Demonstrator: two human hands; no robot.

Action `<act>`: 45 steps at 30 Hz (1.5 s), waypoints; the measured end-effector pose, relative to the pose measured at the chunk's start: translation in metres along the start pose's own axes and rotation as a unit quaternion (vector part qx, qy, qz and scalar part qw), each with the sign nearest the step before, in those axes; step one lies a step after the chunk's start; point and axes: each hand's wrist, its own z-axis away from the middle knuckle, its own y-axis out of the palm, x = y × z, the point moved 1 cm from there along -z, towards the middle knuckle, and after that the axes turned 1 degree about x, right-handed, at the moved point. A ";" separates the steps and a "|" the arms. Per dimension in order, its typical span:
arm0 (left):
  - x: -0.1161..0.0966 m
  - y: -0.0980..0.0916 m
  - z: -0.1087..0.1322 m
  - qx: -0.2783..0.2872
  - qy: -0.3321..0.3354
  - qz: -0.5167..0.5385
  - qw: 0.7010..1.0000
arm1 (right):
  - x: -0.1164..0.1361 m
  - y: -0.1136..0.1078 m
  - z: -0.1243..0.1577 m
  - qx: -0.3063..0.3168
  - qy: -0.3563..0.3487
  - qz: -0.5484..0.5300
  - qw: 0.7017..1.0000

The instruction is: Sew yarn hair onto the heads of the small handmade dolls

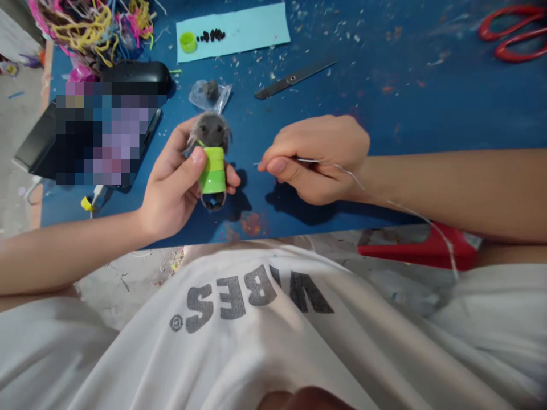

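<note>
My left hand (177, 185) is closed round a small grey figure (212, 128) with fuzzy edges, dark eyes and a bright green band about its body. The thumb presses on the green band (213, 171), and the figure's feet stick out below. To the right, my right hand (316, 159) pinches a thin needle (257, 164) between thumb and fingertips, its point toward the figure but apart from it. A pale thread (412, 212) trails from that hand past the wrist and down toward the lap.
Beyond the left hand lie a plastic bag with a grey lump (211, 91) and a pale blue strip (256, 31) carrying black beads and a green ring. Small snips (294, 78), red-handled scissors (508, 34), tangled yarn (89, 28) and a phone (115, 136) are on the blue table.
</note>
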 end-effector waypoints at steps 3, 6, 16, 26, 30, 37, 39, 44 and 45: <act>-0.004 0.013 0.012 -0.084 0.026 0.014 0.996 | -0.005 -0.002 0.001 0.066 0.057 -0.015 0.996; -0.016 0.027 0.020 -0.118 0.055 0.028 0.991 | -0.006 -0.003 -0.002 0.113 0.070 -0.038 0.990; -0.032 0.019 0.010 -0.171 -0.045 0.063 0.982 | -0.003 0.001 -0.010 0.126 0.163 -0.085 0.975; -0.043 0.014 0.009 -0.053 -0.073 0.086 0.992 | 0.008 -0.008 -0.008 0.160 0.186 -0.109 0.963; -0.045 0.008 0.008 0.063 -0.073 0.095 0.991 | 0.008 -0.010 -0.006 0.176 0.224 -0.162 0.945; -0.042 0.004 0.014 0.122 -0.105 0.153 0.975 | 0.002 0.008 0.003 0.184 0.150 -0.211 0.948; -0.039 0.004 0.016 0.125 -0.107 0.158 0.974 | 0.000 0.015 0.005 0.208 0.126 -0.213 0.946; -0.032 0.003 0.020 0.148 -0.120 0.173 0.966 | -0.004 0.030 0.004 0.252 0.070 -0.222 0.939; -0.031 0.003 0.019 0.137 -0.126 0.168 0.968 | -0.004 0.032 0.003 0.246 0.063 -0.227 0.940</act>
